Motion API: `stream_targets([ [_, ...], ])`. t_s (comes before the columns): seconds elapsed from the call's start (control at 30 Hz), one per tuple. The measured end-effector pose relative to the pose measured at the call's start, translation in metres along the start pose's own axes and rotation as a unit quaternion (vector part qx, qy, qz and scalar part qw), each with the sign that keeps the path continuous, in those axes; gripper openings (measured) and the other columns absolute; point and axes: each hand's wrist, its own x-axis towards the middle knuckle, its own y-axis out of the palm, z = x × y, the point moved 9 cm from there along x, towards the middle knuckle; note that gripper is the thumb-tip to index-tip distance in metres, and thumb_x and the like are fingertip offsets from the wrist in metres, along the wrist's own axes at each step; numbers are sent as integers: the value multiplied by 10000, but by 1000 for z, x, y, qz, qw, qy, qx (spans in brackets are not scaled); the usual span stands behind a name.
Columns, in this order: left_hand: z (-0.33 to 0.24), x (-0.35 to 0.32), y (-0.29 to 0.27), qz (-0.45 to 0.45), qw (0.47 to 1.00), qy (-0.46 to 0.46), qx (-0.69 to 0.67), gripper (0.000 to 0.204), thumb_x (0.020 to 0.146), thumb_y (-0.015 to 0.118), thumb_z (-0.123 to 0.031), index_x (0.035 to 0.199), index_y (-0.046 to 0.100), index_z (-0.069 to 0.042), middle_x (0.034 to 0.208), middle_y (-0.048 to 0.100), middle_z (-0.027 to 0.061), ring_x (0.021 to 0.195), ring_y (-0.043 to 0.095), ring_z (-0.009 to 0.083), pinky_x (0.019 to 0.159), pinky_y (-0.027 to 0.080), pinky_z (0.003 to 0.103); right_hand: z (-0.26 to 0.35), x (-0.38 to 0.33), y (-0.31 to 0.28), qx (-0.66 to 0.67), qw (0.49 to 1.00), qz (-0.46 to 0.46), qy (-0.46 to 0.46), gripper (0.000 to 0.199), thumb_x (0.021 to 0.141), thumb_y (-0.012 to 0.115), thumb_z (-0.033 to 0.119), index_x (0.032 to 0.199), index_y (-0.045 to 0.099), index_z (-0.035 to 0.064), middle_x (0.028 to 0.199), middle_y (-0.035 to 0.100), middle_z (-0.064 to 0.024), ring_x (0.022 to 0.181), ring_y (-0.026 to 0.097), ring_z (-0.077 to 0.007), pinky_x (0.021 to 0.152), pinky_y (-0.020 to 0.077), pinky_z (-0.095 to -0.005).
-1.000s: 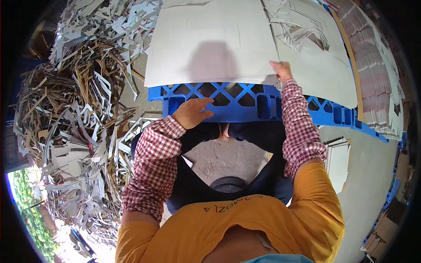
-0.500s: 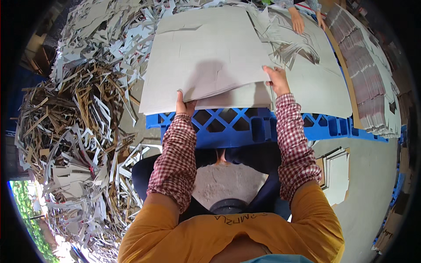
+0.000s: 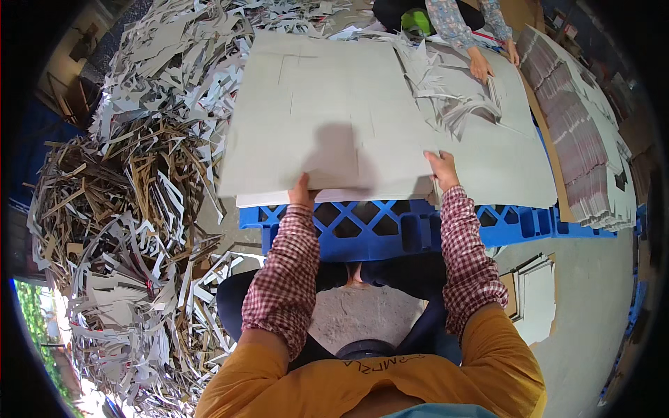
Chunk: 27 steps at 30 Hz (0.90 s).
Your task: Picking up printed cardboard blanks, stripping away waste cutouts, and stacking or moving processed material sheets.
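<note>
A large grey cardboard sheet point(image 3: 348, 118) is gripped at its near edge by the left hand point(image 3: 302, 193) and right hand point(image 3: 443, 169), atop the stack just beyond them; light, floppy, probably best held wide apart.

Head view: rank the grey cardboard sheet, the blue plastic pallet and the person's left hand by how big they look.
1. Grey cardboard sheet, by far the largest.
2. Blue plastic pallet, though the sheets cover most of it.
3. Left hand, smallest; it grips the sheet's near edge.
</note>
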Motion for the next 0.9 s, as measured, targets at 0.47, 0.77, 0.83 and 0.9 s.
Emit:
stream_targets([
  [0.47, -112, -107, -33, 76, 994, 8, 83, 294, 744, 479, -48, 1018, 397, 21, 873, 519, 137, 591, 552, 208, 342, 430, 229, -58, -115, 17, -95, 944, 252, 191, 435, 767, 496, 400, 787, 507, -34, 778, 546, -122, 566, 552, -192, 474, 470, -328],
  [0.77, -117, -294, -77, 109, 963, -171, 176, 330, 794, 478, -197, 1025, 451, 36, 811, 574, 141, 655, 584, 211, 432, 453, 211, -136, -87, 4, -209, 974, 24, 79, 494, 747, 541, 334, 927, 488, -123, 878, 546, -179, 806, 519, -236, 689, 409, -333],
  [0.83, -112, -350, -70, 289, 861, -307, 284, 405, 812, 458, -286, 1016, 459, 64, 812, 583, 171, 694, 591, 221, 502, 480, 255, -131, -124, 19, -138, 984, 8, 108, 476, 745, 540, 323, 916, 504, -120, 908, 544, -173, 829, 503, -215, 701, 396, -338],
  [0.9, -135, -365, -33, 408, 801, -250, 359, 394, 812, 457, -317, 986, 492, 34, 820, 580, 140, 707, 587, 199, 538, 480, 247, -121, -144, 11, -38, 994, -60, 80, 433, 720, 531, 302, 773, 530, -128, 741, 573, -160, 684, 524, -221, 607, 392, -340],
])
